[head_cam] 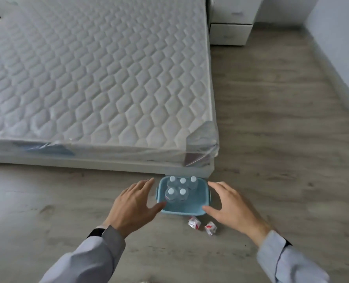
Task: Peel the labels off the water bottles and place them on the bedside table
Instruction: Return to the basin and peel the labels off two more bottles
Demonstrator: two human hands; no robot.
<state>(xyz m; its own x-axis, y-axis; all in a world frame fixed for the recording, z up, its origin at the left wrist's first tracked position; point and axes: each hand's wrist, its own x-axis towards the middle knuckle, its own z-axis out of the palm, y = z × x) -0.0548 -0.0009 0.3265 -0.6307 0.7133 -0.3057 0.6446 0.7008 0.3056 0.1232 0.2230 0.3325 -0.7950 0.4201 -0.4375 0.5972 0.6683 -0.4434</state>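
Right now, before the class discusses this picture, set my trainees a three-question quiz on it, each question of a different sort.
1. How many bottles stand in the blue basket?
2. True or false: the left hand and right hand are open, one on each side of the basket.
3. The crumpled labels lie: A) on the mattress; B) on the floor by the basket; C) on the bedside table.

Key: 1. five; 2. true; 3. B

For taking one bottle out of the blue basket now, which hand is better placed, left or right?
Left, probably. The bottles stand toward the left side of the blue basket, next to the left hand. The right hand is open at the emptier right side, so it must reach farther across.
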